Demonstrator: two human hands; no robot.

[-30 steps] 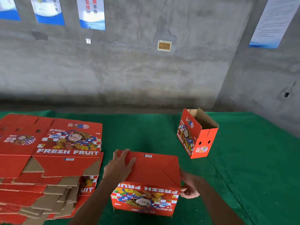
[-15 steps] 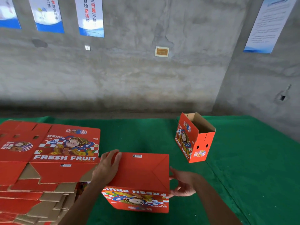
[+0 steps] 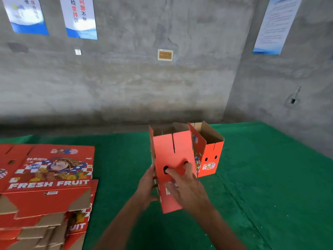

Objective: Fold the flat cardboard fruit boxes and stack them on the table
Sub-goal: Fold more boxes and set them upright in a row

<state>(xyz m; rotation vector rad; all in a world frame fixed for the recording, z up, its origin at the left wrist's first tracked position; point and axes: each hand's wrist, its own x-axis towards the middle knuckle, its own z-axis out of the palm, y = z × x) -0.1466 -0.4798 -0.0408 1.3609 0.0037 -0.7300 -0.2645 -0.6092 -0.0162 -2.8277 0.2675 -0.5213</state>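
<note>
Bare grey concrete walls (image 3: pixel 137 83) met at a corner (posters (image 3: pixel 80 17) hung high) behind the green-covered bench (image 3: pixel 270 177).

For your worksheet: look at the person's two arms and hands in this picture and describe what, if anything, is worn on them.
Both forearms are bare up to the bottom edge of the picture; no sleeve shows. The left hand and the right hand wear no gloves. No watch, ring or bracelet can be seen, though motion blur softens the fingers, so something small could be missed.

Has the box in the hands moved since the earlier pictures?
Yes. The held box has turned upright and gone away from the flat stack, to just beside the finished box.
</note>
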